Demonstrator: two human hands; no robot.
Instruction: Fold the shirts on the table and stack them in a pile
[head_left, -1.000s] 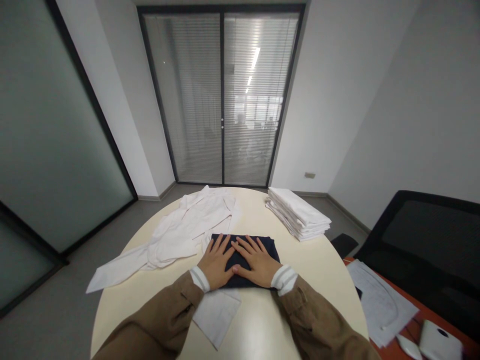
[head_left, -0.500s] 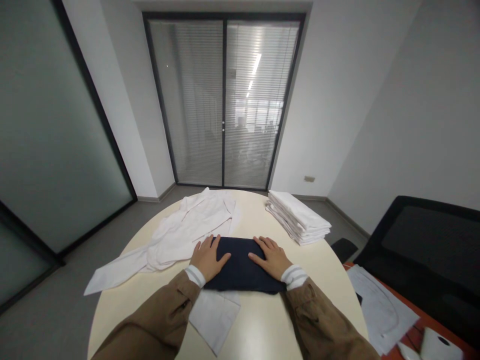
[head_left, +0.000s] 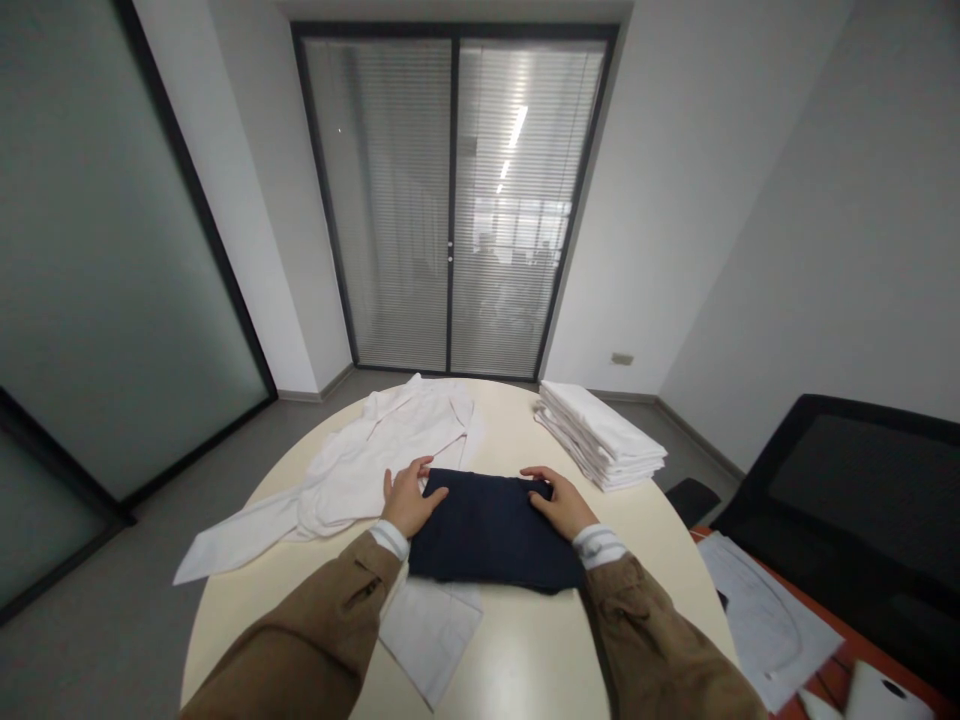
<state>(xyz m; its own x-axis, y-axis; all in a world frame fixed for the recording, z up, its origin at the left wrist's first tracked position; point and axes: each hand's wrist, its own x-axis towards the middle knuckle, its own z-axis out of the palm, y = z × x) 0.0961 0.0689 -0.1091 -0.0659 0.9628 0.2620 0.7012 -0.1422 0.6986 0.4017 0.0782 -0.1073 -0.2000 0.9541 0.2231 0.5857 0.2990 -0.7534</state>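
Note:
A folded dark navy garment (head_left: 491, 530) lies flat near the middle of the round cream table (head_left: 510, 660). My left hand (head_left: 409, 500) curls over its left far corner, with the thumb out over a crumpled white shirt (head_left: 375, 465). My right hand (head_left: 556, 503) has its fingers bent over the right far corner. Under the navy garment's near edge, a flat white cloth (head_left: 431, 635) sticks out towards me. Both of my brown sleeves have striped white cuffs.
A stack of folded white garments (head_left: 598, 438) stands at the far right of the table. To the right, an orange desk (head_left: 847, 640) holds papers (head_left: 765, 620) and a white device, beside a black mesh chair (head_left: 855, 490). A glass door with blinds (head_left: 450, 200) stands ahead.
My hands have slid apart from the middle of the navy garment to its far corners, and their fingers now curl over its edges. The garment lies flat and its shape looks unchanged.

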